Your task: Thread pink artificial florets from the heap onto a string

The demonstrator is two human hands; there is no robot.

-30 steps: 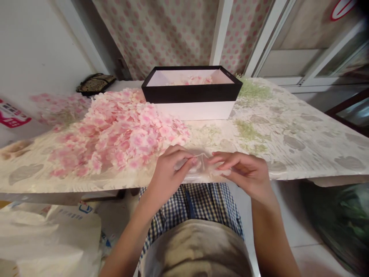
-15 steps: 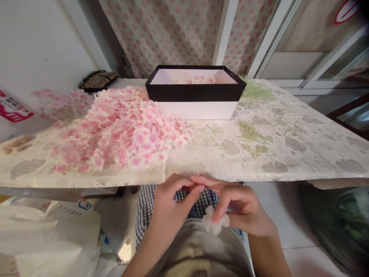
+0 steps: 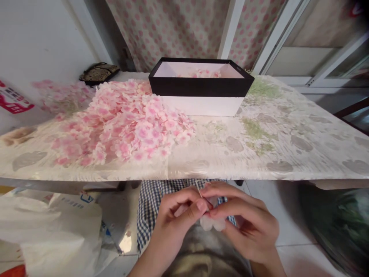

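Observation:
Above my lap, just off the table's front edge, both hands meet at the fingertips. My left hand [image 3: 179, 216] is closed, thumb and forefinger pinching a thin pale stem [image 3: 198, 187] that pokes up between the hands. My right hand [image 3: 250, 217] is closed around a white artificial flower [image 3: 211, 223] with soft rounded petals, which hangs below its fingers. Where stem and flower meet is hidden by the fingertips. On the table in front lies a large heap of pink artificial flowers [image 3: 127, 123].
Behind the heap stands a white box with a black rim [image 3: 201, 87], pink flowers inside. Green sprigs [image 3: 255, 129] lie to the right on the patterned tablecloth [image 3: 300, 161]. A dark patterned pouch [image 3: 99, 73] sits at the back left. Below left is a white bag [image 3: 54, 231].
My right hand has brought the flower left and up against my left fingertips. Both hands are slightly lower, and the thin stem now shows between them. The view has shifted a little.

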